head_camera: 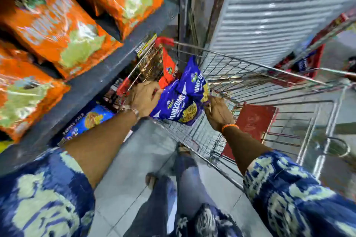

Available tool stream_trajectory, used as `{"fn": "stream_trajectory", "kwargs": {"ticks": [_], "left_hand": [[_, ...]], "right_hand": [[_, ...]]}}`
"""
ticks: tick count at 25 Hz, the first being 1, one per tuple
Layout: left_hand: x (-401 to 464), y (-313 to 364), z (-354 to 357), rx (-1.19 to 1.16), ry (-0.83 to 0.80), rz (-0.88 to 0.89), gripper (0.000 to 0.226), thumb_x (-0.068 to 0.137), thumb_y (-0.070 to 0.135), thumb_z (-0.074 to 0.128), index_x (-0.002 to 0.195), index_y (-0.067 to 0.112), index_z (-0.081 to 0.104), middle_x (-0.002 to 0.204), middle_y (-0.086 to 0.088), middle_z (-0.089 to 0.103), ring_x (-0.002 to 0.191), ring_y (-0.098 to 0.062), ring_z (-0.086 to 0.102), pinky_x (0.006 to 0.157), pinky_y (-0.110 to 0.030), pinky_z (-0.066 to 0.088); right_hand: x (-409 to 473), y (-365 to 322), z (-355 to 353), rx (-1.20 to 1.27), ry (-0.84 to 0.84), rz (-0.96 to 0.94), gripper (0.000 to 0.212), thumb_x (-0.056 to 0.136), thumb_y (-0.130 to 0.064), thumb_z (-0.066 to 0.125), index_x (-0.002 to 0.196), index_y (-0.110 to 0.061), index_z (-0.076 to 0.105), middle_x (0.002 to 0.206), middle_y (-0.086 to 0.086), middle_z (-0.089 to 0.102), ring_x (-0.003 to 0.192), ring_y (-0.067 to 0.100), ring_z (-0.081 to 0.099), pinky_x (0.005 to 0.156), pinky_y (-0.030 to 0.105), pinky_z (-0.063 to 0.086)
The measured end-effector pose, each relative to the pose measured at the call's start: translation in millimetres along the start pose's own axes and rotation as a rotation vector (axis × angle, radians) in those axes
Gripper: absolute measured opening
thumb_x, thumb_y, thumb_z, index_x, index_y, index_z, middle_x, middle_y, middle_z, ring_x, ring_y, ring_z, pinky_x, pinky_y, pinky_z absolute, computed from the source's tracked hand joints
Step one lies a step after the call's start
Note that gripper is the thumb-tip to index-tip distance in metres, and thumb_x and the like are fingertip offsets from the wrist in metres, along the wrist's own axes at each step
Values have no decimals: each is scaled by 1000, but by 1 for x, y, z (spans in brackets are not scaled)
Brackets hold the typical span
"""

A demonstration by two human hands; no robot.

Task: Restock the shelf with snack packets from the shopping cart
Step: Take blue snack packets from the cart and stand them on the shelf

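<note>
Two purple-blue snack packets are held together over the wire shopping cart. My left hand grips their left edge from the shelf side. My right hand presses against their right edge. An orange packet stands in the cart just behind them. The dark shelf runs along the left, with large orange snack packets lying on it.
A blue packet lies on the lower shelf under my left forearm. A red panel sits on the cart's near end. A grey louvred cabinet stands behind the cart. My legs are on the tiled floor.
</note>
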State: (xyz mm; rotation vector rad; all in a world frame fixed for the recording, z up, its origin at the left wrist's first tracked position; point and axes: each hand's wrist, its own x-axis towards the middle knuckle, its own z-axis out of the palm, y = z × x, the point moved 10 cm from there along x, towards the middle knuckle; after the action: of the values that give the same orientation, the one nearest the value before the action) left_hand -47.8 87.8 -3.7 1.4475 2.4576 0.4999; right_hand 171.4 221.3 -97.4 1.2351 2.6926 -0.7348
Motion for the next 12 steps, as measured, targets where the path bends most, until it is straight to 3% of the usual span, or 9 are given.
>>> {"fn": "stream_trajectory", "kwargs": {"ticks": [2, 6, 9, 12], "left_hand": [[5, -18, 24, 74, -93, -70, 39, 85, 41, 47, 77, 11, 70, 76, -14, 74, 77, -35, 71, 68, -40, 56], [7, -39, 75, 323, -416, -247, 36, 78, 42, 74, 89, 8, 71, 91, -17, 74, 88, -37, 72, 72, -39, 57], [7, -50, 91, 321, -458, -382, 37, 74, 33, 83, 101, 11, 70, 103, -14, 73, 96, -37, 72, 73, -39, 57], [6, -54, 95, 307, -422, -407, 34, 73, 33, 86, 96, 15, 69, 101, -10, 74, 95, -35, 72, 71, -35, 53]], "right_hand": [[23, 8, 41, 26, -138, -8, 62, 89, -39, 57, 140, -7, 45, 137, 21, 53, 126, 40, 49, 104, 44, 42], [71, 41, 140, 34, -376, -13, 111, 49, -72, 67, 139, -10, 50, 137, 17, 55, 125, 36, 54, 107, 39, 43], [86, 30, 133, 148, -395, 48, 117, 31, -44, 94, 134, -12, 49, 132, 11, 57, 119, 28, 56, 105, 37, 46], [86, 32, 134, 246, -371, 111, 120, 24, -41, 96, 130, -19, 45, 128, 6, 61, 116, 28, 61, 102, 44, 51]]}}
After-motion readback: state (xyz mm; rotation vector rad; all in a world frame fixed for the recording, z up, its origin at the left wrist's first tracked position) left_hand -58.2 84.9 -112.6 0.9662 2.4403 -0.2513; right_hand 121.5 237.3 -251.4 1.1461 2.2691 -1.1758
